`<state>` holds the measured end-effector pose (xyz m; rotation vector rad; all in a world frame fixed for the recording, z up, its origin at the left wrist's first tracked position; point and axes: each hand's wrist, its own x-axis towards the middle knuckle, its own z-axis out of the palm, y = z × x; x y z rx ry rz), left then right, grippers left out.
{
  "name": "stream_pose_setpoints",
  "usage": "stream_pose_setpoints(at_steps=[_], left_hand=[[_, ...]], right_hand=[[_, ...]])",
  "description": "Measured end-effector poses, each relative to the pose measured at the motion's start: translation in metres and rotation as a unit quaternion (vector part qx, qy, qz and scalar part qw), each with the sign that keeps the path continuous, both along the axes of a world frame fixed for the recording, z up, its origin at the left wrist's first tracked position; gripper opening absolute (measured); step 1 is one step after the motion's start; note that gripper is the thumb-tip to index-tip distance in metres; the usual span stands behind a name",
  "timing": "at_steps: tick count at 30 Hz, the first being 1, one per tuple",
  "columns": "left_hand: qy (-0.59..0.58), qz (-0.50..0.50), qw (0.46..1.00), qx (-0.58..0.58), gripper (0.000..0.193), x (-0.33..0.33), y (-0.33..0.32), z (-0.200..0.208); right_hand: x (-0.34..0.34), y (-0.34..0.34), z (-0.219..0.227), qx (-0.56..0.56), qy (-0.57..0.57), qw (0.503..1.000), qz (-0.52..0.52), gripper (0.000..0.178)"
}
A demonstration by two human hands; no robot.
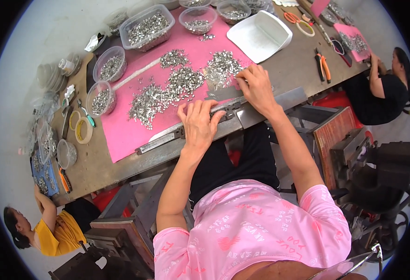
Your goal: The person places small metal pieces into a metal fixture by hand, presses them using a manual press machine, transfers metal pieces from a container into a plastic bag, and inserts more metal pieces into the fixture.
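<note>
At the table's front edge my left hand [199, 122] rests on a long metal rail [159, 142], its fingers curled over and the thumb bent inward; any small piece between them is hidden. My right hand [259, 91] is beside the rail's right part, thumb and forefinger close together at the edge of a pile of small shiny metal pieces [223, 67]. What they pinch is too small to make out. A flat grey metal strip [227, 94] lies between my hands. More metal pieces form piles [185, 80] on the pink sheet [121, 140].
Clear plastic tubs [148, 28] of metal pieces line the far and left sides. A white scoop tray [261, 37] stands beyond my right hand. Orange-handled pliers [323, 65] and tape rolls [83, 129] lie on the table [76, 163]. One person [58, 233] works at left, another [387, 88] at right.
</note>
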<state>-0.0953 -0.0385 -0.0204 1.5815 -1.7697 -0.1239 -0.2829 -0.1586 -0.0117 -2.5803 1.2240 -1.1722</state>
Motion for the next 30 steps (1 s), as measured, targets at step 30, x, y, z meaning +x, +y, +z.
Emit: stream_pose_setpoints(at_steps=[30], left_hand=[[0.023, 0.079, 0.99, -0.113, 0.01, 0.02, 0.028, -0.011]], right_hand=[[0.048, 0.078, -0.018, 0.066, -0.093, 0.985, 0.133, 0.009]])
